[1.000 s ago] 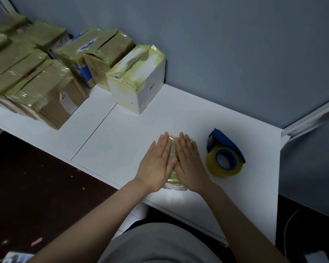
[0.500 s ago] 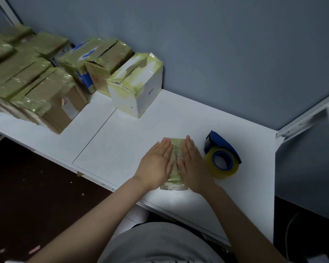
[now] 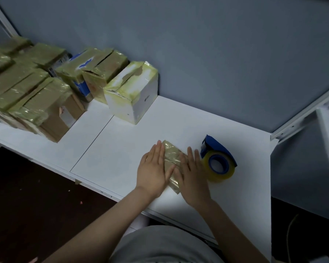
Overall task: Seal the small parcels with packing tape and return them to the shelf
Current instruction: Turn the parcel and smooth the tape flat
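A small flat parcel [image 3: 171,156] wrapped in shiny yellowish tape lies on the white shelf board [image 3: 122,149] in front of me. My left hand [image 3: 153,171] lies flat with straight fingers along the parcel's left side. My right hand [image 3: 192,175] lies flat along its right side, fingers straight. A strip of the parcel shows between the two hands. A roll of yellowish packing tape in a blue dispenser [image 3: 218,160] stands just right of my right hand.
Several taped cardboard boxes [image 3: 27,95] are stacked at the left of the board. A white taped box [image 3: 133,93] stands against the grey wall [image 3: 217,54]. A white metal shelf frame [image 3: 311,107] rises at the right. The dark floor [image 3: 27,196] lies below the board's front edge.
My two hands have slid apart across the parcel, showing more of its taped top. The view has shifted slightly.
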